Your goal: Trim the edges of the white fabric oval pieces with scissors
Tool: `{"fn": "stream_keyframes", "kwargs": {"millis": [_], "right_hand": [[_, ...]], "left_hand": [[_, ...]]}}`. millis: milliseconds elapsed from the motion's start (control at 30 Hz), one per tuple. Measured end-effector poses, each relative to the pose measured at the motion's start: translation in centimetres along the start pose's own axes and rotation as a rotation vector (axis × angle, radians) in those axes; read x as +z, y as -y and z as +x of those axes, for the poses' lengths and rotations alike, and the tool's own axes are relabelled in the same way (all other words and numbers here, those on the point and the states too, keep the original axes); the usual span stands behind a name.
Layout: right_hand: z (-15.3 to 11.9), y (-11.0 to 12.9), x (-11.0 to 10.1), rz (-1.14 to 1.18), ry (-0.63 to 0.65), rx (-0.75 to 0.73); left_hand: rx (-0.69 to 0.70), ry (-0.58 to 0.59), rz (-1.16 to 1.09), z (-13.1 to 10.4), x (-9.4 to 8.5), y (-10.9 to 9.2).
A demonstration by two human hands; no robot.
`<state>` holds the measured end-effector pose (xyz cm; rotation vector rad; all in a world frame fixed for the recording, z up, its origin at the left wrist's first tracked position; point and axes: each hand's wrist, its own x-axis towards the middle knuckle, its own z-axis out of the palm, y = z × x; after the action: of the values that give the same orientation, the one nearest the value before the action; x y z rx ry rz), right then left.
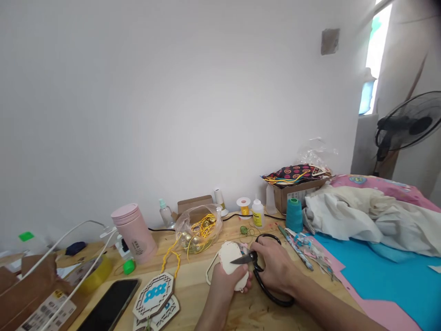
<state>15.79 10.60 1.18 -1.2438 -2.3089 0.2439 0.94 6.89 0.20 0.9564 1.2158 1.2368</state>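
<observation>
A cream-white rounded piece (229, 253) with a small loop at its lower edge is gripped by my left hand (224, 284), thumb lying across its face. My right hand (275, 263) holds black-handled scissors (268, 290), whose pointed blade lies over the piece's surface. Whether the blade touches it, I cannot tell. Behind my left hand, a thin pale frame (208, 271) rests on the table. To the left lie octagonal wooden ornaments (155, 295) with blue inlays and a yellow cord.
A phone (109, 305) and a pink tumbler (135, 232) stand left. Behind my hands are a bag of gold bells (200, 230), yellow thread (244, 208), a glue bottle (257, 214) and a teal thread cone (294, 216). Blue sheet material (379, 276) covers the right side.
</observation>
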Motion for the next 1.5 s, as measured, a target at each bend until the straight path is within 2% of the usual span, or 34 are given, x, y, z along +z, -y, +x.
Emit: {"fn": "stream_keyframes", "kwargs": {"millis": [133,333,800,933,1067,1267,1500], "right_hand": [[0.0,-0.3,-0.2,-0.013,-0.037,0.064],[-0.1,-0.2,-0.2,-0.031,0.019,0.028],[-0.2,0.0,-0.1,0.01,0.016,-0.005],[-0.1,-0.2,0.0,0.013,0.012,0.04],[-0.1,-0.3,0.0,0.037,0.004,0.001],[-0.1,-0.1,-0.1,0.016,0.02,0.045],[-0.2,-0.2,0.7,0.05,0.005,0.009]], "left_hand": [[-0.002,-0.001,0.003,-0.1,-0.1,0.0],[0.007,-0.016,0.012,0.1,-0.2,0.3],[-0.002,-0.034,0.036,0.2,-0.1,-0.2],[0.001,-0.049,0.036,0.1,-0.1,-0.3],[-0.003,-0.048,0.037,0.1,0.0,-0.4],[-0.002,-0.059,0.045,0.0,0.1,-0.7],[0.023,-0.075,0.048,0.1,0.2,-0.9]]}}
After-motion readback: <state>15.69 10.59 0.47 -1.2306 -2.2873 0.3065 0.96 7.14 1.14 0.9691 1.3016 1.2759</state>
